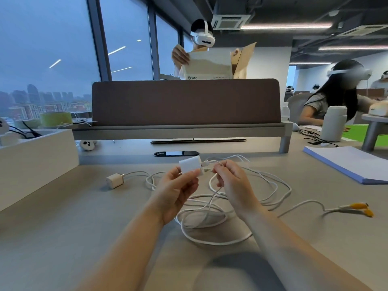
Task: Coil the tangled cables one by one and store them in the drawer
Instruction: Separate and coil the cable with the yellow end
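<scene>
Right hand point(231, 182) amid cable tangle point(210, 243); beige charger point(114, 180) leftward

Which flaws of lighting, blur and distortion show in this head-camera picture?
Head view: the wide-angle lens bows the window frames and desk edge; ceiling strip lights reflect as streaks in the window glass; the forearms go soft near the bottom edge, while left hand, right hand and white charger look sharper; a blurred dark shadow lies on the desk below the white cables.
</scene>
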`<action>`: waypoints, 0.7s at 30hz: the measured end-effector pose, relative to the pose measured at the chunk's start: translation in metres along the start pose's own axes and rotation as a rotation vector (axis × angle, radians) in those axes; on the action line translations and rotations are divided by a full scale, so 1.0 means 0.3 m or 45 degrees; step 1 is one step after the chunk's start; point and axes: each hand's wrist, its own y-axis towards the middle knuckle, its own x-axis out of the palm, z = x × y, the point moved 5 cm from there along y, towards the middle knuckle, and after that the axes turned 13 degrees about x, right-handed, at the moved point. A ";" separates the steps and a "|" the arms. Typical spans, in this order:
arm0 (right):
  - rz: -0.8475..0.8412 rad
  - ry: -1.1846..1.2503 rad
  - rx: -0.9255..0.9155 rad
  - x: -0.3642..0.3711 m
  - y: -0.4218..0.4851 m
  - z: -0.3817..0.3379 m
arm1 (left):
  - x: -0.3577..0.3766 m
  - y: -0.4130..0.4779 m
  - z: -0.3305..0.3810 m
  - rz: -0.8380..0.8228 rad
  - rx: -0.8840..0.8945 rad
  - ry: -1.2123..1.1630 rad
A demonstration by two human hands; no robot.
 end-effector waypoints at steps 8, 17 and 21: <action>-0.224 -0.178 -0.095 0.072 -0.022 0.028 | -0.039 0.012 0.029 0.156 0.064 -0.216; 0.175 -0.229 -0.271 -0.019 -0.005 -0.019 | 0.012 -0.018 -0.001 -0.276 -0.134 0.303; 0.184 -0.203 -0.229 -0.019 -0.005 -0.011 | 0.041 -0.028 -0.015 -0.393 -0.161 0.227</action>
